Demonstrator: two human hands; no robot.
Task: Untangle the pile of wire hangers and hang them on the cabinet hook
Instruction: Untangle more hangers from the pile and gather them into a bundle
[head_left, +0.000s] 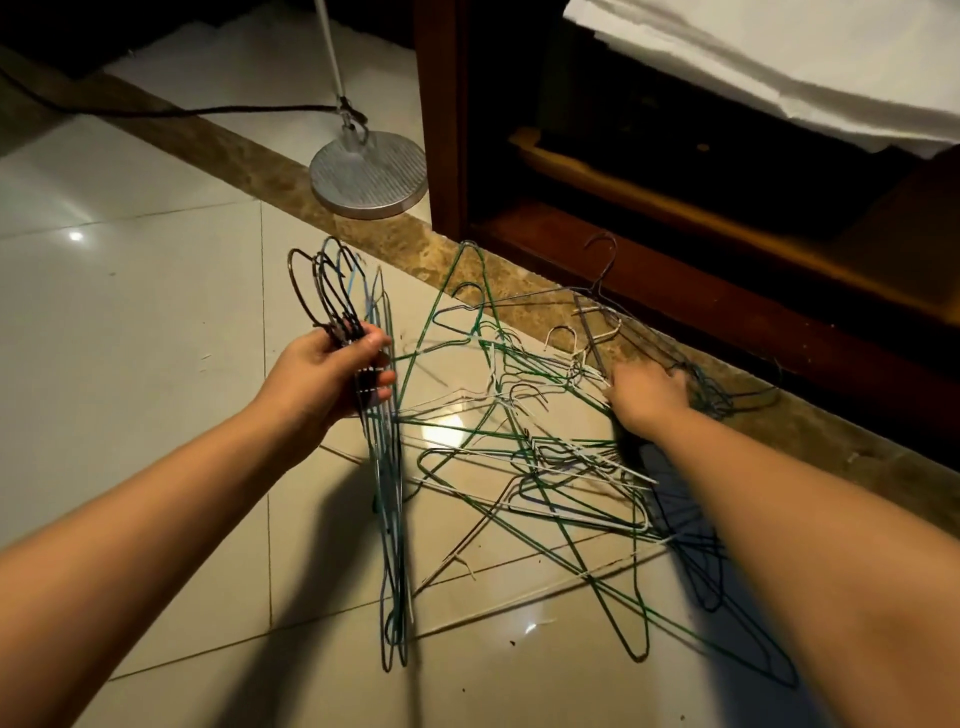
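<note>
The tiled floor (130, 364) carries everything here, with the dark wooden cabinet (447, 130) standing along its far right edge and a round lamp base (369, 174) just beside the cabinet's corner. In front of the cabinet lies the tangled pile of hangers (545, 467), green, white and dark wires crossed over each other, some reaching onto the brown stone strip. To its left, a neat bundle of hangers (387, 493) stands upright, lower ends on the floor, gripped round the necks by the left hand (332, 374) with its fingers curled. The right hand (649, 400) is down in the far side of the pile; blur and wires hide its fingers, so I cannot tell whether it grips 1. This looks like the sorting step, roughly midway. The next move probably calls for freeing 1 hanger without dragging its neighbours. No cabinet hook is in view.
</note>
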